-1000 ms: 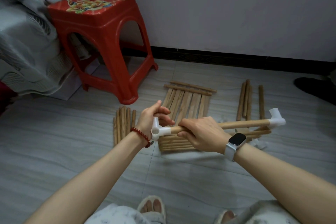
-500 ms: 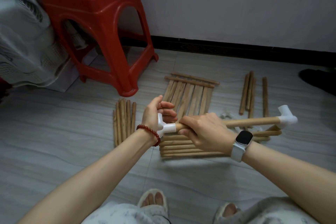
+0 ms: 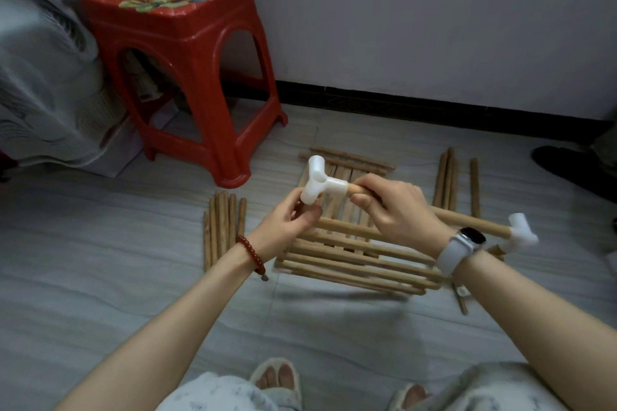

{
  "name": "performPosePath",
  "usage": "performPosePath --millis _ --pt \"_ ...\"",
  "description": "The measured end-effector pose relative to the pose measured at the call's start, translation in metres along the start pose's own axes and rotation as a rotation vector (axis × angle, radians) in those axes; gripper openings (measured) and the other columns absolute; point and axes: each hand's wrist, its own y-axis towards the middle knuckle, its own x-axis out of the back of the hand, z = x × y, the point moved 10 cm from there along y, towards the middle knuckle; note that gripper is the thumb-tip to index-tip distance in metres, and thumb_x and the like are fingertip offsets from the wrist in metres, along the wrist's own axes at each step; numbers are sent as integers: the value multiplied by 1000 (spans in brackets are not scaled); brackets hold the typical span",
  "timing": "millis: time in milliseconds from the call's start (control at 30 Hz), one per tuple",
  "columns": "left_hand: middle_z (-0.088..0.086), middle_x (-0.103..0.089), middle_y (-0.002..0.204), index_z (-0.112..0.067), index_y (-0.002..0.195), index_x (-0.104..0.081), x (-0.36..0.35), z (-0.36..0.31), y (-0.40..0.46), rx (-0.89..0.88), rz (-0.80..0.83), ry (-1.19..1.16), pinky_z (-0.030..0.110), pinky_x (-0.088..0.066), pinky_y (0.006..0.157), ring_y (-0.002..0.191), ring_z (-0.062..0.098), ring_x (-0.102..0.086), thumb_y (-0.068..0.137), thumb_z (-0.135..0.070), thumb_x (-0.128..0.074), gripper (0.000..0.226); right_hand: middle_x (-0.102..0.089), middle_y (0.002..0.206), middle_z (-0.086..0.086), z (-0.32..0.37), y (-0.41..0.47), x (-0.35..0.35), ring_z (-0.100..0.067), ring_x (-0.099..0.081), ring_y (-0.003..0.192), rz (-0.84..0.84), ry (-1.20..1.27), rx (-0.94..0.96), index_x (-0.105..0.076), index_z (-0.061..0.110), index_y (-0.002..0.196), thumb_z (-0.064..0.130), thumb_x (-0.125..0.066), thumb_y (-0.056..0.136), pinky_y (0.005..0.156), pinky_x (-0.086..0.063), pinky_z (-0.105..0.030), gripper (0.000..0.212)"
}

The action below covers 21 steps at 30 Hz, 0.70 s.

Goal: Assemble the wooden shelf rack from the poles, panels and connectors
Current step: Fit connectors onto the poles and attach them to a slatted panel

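2 hands hold 1 pole above the slatted panels on the floor: my left hand pinches the white connector on its near end, my right hand curls around the wood beside it.

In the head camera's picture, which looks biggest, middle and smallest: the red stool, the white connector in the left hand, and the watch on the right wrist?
1. red stool, by far the largest.
2. white connector held by the left hand.
3. watch, slightly smaller than the connector; both are similarly near the camera, so this ranking is close.
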Motion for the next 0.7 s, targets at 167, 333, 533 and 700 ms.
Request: performPosePath --millis 167,333,533,700 --pt "-5 -53 80 -16 97 -55 10 -71 -4 -298 -146 211 12 -42 66 74 2 -51 94 -9 -47 11 -53 72 8 -2 -5 27 -17 -50 68 -15 396 0 -57 20 98 21 -50 96 66 -42 -38 8" --pt "-13 -52 75 -11 95 -60 -18 -106 -3 -401 -90 447 9 -36 64 69 -2 -49 94 -18 -51 11 -53 83 11 -16 -24 27 -2 -52 73 103 596 -69 -51 34 107 29 -43 86 68 -43 -16 23" --pt "-8 -55 83 -21 95 -58 -95 -99 13 -293 108 674 32 -47 76 79 11 -53 94 -29 -50 12 -66 95 1 -73 -65 22 -16 -63 91 73 932 -330 -56 29 115 50 -48 86 85 -47 -32 36" --pt "0 -57 91 -14 96 -59 -145 -78 24 -212 212 840 33 -46 81 86 17 -54 93 -35 -50 23 -62 69 5 -121 -83 22 -8 -60 62 -142 670 -562 -57 20 93 32 -51 93 52 -44 -16 13"
